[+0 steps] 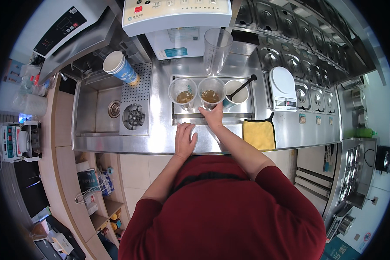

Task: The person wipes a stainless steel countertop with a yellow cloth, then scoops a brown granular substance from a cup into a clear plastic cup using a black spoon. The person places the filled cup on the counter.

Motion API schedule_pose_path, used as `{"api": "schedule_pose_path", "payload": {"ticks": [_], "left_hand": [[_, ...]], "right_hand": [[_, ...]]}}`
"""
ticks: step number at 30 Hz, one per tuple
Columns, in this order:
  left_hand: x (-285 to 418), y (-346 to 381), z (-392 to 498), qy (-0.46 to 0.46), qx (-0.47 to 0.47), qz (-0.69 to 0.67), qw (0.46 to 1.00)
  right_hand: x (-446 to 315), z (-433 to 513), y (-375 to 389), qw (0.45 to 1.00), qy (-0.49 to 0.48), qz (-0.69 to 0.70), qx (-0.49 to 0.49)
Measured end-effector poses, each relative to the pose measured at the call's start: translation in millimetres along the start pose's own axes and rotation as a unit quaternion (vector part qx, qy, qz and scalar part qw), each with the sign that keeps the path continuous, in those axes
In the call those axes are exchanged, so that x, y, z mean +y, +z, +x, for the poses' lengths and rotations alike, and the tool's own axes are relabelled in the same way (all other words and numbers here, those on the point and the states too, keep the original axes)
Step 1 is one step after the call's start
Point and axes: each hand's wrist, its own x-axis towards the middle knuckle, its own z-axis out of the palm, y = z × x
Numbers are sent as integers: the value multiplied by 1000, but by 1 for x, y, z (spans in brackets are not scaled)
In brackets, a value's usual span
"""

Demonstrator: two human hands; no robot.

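Note:
Two clear plastic cups stand side by side on the recessed steel drip tray. Brownish liquid with pale bits covers the bottom of both the left cup and the right cup. My right hand has its thumb and fingers around the base of the right cup. Flat on the steel counter edge below the left cup rests my left hand, fingers slightly apart and holding nothing. Right of the cups is a paper cup with a black long-handled tool leaning in it.
A tall clear measuring jug stands behind the cups, before a white dispenser. Stacked paper cups sit by the sink and cup rinser. At right are a white scale, a yellow cloth and lidded steel containers.

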Motion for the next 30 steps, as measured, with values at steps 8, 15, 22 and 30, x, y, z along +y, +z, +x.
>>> {"api": "schedule_pose_path", "payload": {"ticks": [8, 15, 22, 30], "left_hand": [[6, -6, -12, 2, -51, 6, 999], [7, -8, -17, 9, -90, 34, 995], [9, -7, -17, 9, -89, 38, 995], [7, -4, -18, 11, -67, 42, 997]], "right_hand": [[-7, 1, 5, 999, 13, 0, 40], [15, 8, 12, 999, 15, 35, 34], [10, 1, 9, 999, -15, 26, 32], [-23, -26, -19, 1000, -5, -20, 8]]}}
